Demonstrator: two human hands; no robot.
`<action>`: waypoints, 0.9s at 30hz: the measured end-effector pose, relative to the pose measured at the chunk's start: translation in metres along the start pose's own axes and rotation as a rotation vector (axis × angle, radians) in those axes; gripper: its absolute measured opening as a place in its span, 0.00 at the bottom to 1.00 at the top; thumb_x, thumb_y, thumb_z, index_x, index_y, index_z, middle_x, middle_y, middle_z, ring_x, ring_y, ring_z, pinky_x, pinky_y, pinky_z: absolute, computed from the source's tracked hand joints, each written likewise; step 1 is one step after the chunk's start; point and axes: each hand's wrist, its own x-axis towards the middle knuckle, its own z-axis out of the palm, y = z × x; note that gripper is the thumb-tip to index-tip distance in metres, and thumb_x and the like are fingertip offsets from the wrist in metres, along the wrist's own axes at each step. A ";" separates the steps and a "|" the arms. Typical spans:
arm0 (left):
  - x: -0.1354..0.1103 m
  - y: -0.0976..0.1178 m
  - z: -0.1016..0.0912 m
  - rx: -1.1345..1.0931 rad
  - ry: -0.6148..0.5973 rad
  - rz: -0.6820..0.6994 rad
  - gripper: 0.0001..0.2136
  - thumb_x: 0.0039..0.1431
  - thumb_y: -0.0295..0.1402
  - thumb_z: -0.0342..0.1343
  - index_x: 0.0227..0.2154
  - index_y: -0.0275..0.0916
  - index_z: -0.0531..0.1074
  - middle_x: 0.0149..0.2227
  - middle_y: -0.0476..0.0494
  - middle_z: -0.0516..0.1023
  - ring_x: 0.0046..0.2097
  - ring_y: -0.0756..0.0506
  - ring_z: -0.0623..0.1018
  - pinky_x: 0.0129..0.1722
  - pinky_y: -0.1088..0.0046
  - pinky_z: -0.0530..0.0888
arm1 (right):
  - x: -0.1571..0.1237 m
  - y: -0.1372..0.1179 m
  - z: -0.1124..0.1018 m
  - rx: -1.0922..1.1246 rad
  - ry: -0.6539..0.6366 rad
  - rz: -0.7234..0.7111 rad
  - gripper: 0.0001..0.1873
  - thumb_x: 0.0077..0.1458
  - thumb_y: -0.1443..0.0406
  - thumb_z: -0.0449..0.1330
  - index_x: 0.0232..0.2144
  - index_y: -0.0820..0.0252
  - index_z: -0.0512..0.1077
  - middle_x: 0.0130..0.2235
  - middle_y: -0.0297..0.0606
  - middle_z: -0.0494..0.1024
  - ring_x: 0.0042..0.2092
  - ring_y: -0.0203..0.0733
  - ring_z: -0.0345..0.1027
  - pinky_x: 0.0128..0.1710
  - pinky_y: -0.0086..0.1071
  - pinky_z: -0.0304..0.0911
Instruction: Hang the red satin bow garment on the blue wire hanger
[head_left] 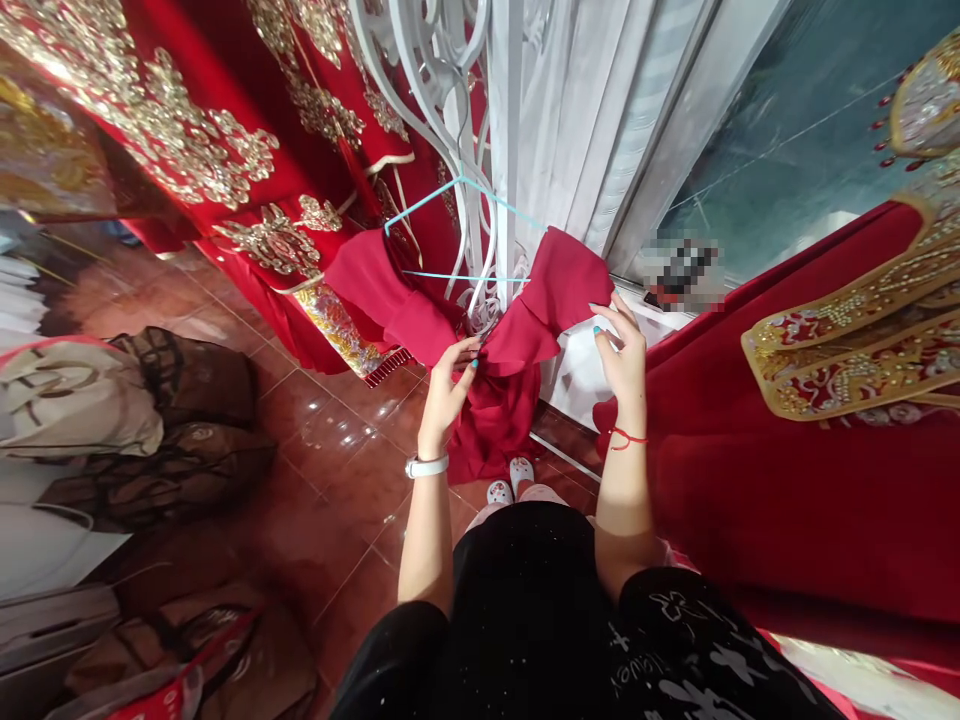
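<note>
The red dress [480,330] hangs on the blue hanger [461,225], its shoulder line running left to right, with the left hand [450,385] pinching fabric under the hanger's middle and the right hand [622,350] gripping its right shoulder.

A single view is given, taken from a camera worn on the head and aimed forward and steeply down. The person's own arms and black top are seen close at the near edge, the tiled floor [330,440] below, and a white metal stand [480,150] rising at the far centre.
</note>
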 end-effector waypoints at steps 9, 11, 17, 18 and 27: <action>0.004 0.012 -0.044 0.230 0.559 -0.018 0.11 0.67 0.37 0.54 0.49 0.41 0.72 0.49 0.39 0.80 0.49 0.42 0.81 0.52 0.62 0.79 | 0.012 -0.029 0.024 0.001 0.223 -0.027 0.27 0.63 0.62 0.53 0.63 0.47 0.69 0.63 0.45 0.73 0.59 0.52 0.74 0.54 0.49 0.74; 0.025 0.025 -0.059 0.358 0.671 0.006 0.15 0.65 0.36 0.56 0.52 0.40 0.70 0.52 0.37 0.77 0.53 0.40 0.79 0.55 0.58 0.78 | 0.033 -0.042 0.043 -0.053 0.217 -0.056 0.28 0.66 0.60 0.52 0.67 0.47 0.64 0.65 0.47 0.70 0.62 0.55 0.70 0.58 0.53 0.71; 0.108 0.048 -0.079 0.678 0.622 -0.017 0.38 0.55 0.36 0.68 0.67 0.37 0.60 0.69 0.28 0.63 0.73 0.29 0.60 0.75 0.46 0.55 | 0.086 -0.069 0.102 -0.469 0.153 0.035 0.28 0.66 0.57 0.57 0.67 0.48 0.63 0.71 0.53 0.59 0.71 0.67 0.55 0.63 0.67 0.61; 0.117 0.047 -0.079 0.703 0.591 -0.033 0.39 0.55 0.35 0.68 0.68 0.36 0.60 0.69 0.27 0.63 0.73 0.29 0.60 0.75 0.46 0.54 | 0.092 -0.070 0.104 -0.494 0.146 0.053 0.27 0.67 0.58 0.56 0.66 0.48 0.64 0.71 0.54 0.60 0.70 0.67 0.56 0.62 0.67 0.62; 0.123 0.026 -0.099 0.758 0.435 -0.086 0.23 0.60 0.23 0.53 0.59 0.38 0.73 0.64 0.36 0.75 0.69 0.36 0.71 0.72 0.52 0.66 | 0.129 -0.056 0.062 -0.565 -0.037 -0.060 0.23 0.67 0.70 0.51 0.60 0.52 0.73 0.59 0.48 0.77 0.61 0.60 0.65 0.62 0.58 0.64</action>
